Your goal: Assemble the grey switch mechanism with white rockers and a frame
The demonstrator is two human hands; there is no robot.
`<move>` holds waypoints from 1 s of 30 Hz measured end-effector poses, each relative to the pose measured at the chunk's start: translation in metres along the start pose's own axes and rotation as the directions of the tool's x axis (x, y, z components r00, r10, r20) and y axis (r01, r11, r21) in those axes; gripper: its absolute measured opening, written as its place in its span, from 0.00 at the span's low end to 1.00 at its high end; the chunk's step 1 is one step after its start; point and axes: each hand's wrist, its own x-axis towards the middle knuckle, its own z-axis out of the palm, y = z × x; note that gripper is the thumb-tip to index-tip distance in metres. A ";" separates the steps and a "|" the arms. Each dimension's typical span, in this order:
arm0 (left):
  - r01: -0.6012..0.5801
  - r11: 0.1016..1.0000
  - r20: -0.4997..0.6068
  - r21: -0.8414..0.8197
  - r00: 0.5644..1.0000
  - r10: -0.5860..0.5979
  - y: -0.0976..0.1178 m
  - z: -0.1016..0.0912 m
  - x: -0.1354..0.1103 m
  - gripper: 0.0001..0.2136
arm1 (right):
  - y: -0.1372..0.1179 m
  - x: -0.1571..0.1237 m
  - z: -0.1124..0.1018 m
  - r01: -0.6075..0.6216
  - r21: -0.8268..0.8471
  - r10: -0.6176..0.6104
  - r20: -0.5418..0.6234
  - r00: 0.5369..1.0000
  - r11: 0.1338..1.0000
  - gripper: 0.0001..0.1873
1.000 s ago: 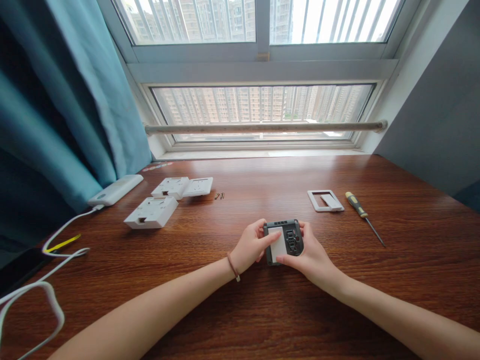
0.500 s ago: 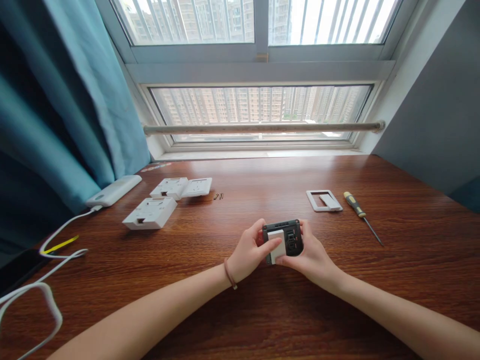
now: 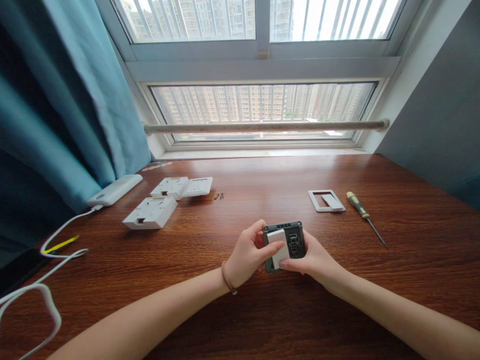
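A dark grey switch module with a white rocker key on its left half sits between both my hands, just above the wooden table. My left hand grips its left edge, thumb lying across the white key. My right hand holds the right side and the lower edge, fingers curled under it. The module's right half shows bare dark inner parts.
A white frame with a loose white key and a yellow-handled screwdriver lie at the right. Three white switch boxes and two small screws lie at the left, with a white power bank and white cables.
Both hands have tilted and shifted the module slightly; the left thumb now presses further onto the white key. Nothing else on the table has moved.
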 end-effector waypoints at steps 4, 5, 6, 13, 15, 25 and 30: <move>0.062 0.998 -0.029 -0.010 0.998 -0.062 0.002 -0.002 0.005 0.17 | 0.002 0.001 0.000 -0.029 0.011 0.029 0.001 1.000 1.000 0.31; 0.081 0.997 -0.030 -0.011 0.996 -0.081 0.003 -0.003 0.007 0.18 | 0.003 0.001 0.000 -0.019 0.011 0.019 0.007 1.000 1.000 0.31; 0.101 0.995 -0.020 -0.006 0.995 -0.101 0.003 -0.004 0.008 0.18 | 0.003 0.001 0.000 -0.003 0.012 0.003 0.015 1.000 1.000 0.31; 0.145 0.989 0.086 -0.039 0.986 -0.142 -0.001 -0.008 0.012 0.15 | -0.002 -0.002 -0.001 -0.043 -0.062 0.042 -0.017 0.999 0.997 0.30; 0.145 0.988 0.080 -0.055 0.987 -0.141 -0.002 -0.007 0.012 0.15 | -0.003 -0.003 -0.001 -0.086 -0.089 0.085 -0.017 0.996 0.992 0.26; 0.150 0.988 0.048 -0.030 0.988 -0.149 -0.001 -0.002 0.009 0.16 | -0.005 -0.002 0.001 -0.067 -0.075 0.064 -0.047 0.997 0.995 0.22; 0.136 0.991 0.053 -0.003 0.989 -0.136 -0.003 -0.003 0.009 0.16 | -0.003 -0.001 0.001 -0.023 -0.030 0.022 -0.051 0.998 0.999 0.20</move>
